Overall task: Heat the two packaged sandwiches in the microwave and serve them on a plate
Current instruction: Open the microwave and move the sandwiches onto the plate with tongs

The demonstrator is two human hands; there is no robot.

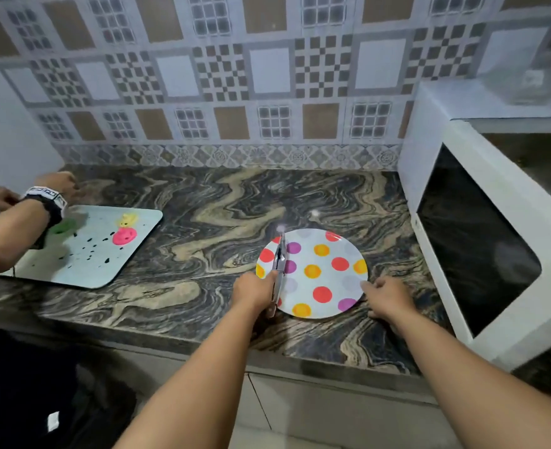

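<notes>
On the marbled stone counter (203,202), a white plate (329,277) with red, orange and purple dots is seen lying flat, just left of a white microwave (481,228) whose dark-glass door is closed. Metal tongs (279,264) are held by the left hand (256,290), whose fingers are curled round the handle end; the forearm is stretched forward from the lower edge of the view, and the tongs are pointed away over the left part of the plate, their arms close together. The right hand (386,298) is laid at the plate's near right rim, palm down, with the fingertips touching the rim; whether the rim is pinched cannot be told. No packaged sandwiches are shown on the plate or the counter. At the far left, a pale tray (105,254) printed with pink, yellow and green shapes is set on the counter, and another person's forearm with a wristwatch (45,197) is extended above it.
</notes>
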